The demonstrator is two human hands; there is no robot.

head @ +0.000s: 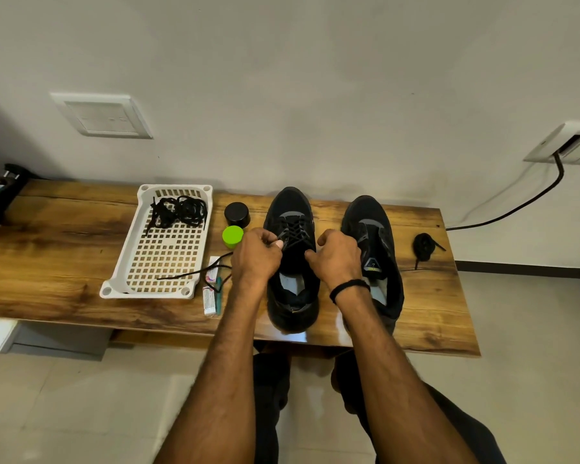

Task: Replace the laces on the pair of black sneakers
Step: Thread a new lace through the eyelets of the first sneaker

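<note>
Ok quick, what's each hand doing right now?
Left hand: pinching the black lace at the half-laced sneaker.
Right hand: curled, pinching the same lace, it seems.

Soft, even indoor light; glare on the table [329, 318] front, edges bowed, floor [81, 396] seemingly blurred.

Sneaker at right of centre [365, 212]: the tongue label [373, 265] shows a triangle emblem with a mark inside that reads like "7". The yellow-green strip beneath it has lettering too small to read. White packet [209, 298], lower left of centre: red and blue print, illegible.
</note>
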